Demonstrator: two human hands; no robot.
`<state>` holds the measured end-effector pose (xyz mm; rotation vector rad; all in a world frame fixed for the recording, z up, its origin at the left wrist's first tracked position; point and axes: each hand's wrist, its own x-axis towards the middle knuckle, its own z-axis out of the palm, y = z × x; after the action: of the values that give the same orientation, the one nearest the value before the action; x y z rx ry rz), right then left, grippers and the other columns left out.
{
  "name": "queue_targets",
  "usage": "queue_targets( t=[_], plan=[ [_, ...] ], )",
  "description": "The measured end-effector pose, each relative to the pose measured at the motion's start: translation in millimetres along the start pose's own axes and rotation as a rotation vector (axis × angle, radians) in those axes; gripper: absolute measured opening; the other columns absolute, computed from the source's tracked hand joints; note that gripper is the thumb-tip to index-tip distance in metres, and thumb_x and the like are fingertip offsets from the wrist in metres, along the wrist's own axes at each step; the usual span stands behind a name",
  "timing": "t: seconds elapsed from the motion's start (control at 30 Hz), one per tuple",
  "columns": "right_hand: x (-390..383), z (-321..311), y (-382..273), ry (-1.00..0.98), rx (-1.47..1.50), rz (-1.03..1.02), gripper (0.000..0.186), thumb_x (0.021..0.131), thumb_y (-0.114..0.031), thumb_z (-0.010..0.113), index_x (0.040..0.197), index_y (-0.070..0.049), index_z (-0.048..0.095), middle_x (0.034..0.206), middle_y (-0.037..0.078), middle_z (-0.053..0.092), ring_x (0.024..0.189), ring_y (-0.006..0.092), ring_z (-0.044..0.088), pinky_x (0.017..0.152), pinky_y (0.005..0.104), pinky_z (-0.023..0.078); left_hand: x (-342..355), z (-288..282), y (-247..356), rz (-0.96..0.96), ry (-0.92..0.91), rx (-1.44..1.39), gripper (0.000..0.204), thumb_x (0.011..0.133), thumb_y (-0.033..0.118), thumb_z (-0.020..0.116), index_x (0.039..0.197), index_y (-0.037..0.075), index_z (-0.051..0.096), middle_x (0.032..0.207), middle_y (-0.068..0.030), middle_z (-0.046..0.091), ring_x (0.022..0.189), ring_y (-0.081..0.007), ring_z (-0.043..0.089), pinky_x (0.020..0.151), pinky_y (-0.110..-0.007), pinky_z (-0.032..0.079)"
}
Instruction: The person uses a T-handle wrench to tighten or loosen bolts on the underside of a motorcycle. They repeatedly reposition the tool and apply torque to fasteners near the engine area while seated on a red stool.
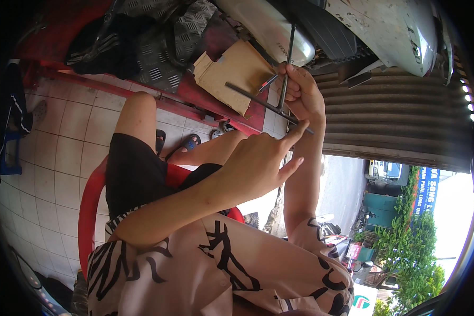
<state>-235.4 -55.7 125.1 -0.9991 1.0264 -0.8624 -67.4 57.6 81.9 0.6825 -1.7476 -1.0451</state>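
My right hand grips a dark T-handle tool, its long shaft pointing up and its crossbar slanting down to the right. My left hand is lower, index finger stretched to the crossbar's lower end and thumb apart; its other fingers are mostly hidden. A short dark item with a red band shows beside my right fingers, over a piece of brown cardboard. Above my right hand is a silver motorcycle exhaust.
A red work stand holds a treaded metal plate and dark cloth. The motorcycle's body overhangs on the right. I sit on a red chair; a blue stool is at left. A shutter and street are on the right.
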Motion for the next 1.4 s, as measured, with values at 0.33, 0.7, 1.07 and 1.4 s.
queue_targets(
  t=[0.33, 0.7, 1.07, 1.4],
  plan=[
    [15, 4, -7, -0.008, 0.049, -0.043, 0.021, 0.097, -0.018, 0.052, 0.097, 0.003, 0.055, 0.058, -0.008, 0.032, 0.048, 0.0019, 0.027, 0.044, 0.0192, 0.022, 1, -1, 8, 0.033, 0.026, 0.097, 0.061, 0.083, 0.02, 0.067, 0.133, -0.005, 0.043, 0.05, -0.011, 0.052, 0.051, -0.0267, 0.058, 0.052, -0.037, 0.046],
    [21, 8, -6, 0.06, 0.102, -0.093, 0.02, 0.096, -0.017, 0.053, 0.096, 0.003, 0.054, 0.059, -0.007, 0.034, 0.049, 0.0022, 0.03, 0.045, 0.0181, 0.023, 14, -20, 11, 0.01, 0.2, -0.212, 0.072, 0.086, 0.019, 0.066, 0.144, -0.002, 0.027, 0.056, -0.0098, 0.056, 0.047, -0.0212, 0.057, 0.048, -0.031, 0.046],
    [22, 9, -6, 0.051, 0.103, -0.079, 0.02, 0.097, -0.016, 0.05, 0.098, 0.003, 0.053, 0.059, -0.007, 0.033, 0.049, 0.0022, 0.028, 0.045, 0.019, 0.024, 5, -11, -5, -0.269, 0.065, -0.105, 0.034, 0.085, 0.024, 0.067, 0.102, -0.006, 0.066, 0.05, -0.011, 0.054, 0.044, -0.0252, 0.054, 0.052, -0.032, 0.044],
    [19, -11, -17, 0.013, 0.318, -0.024, 0.017, 0.099, -0.018, 0.046, 0.093, -0.004, 0.053, 0.056, -0.009, 0.025, 0.047, 0.0008, 0.023, 0.041, 0.0175, 0.018, 41, 18, -16, 0.117, 0.592, -0.668, 0.016, 0.094, 0.011, 0.055, 0.103, 0.002, 0.063, 0.065, -0.0066, 0.057, 0.063, -0.013, 0.058, 0.055, -0.028, 0.042]
  ],
)
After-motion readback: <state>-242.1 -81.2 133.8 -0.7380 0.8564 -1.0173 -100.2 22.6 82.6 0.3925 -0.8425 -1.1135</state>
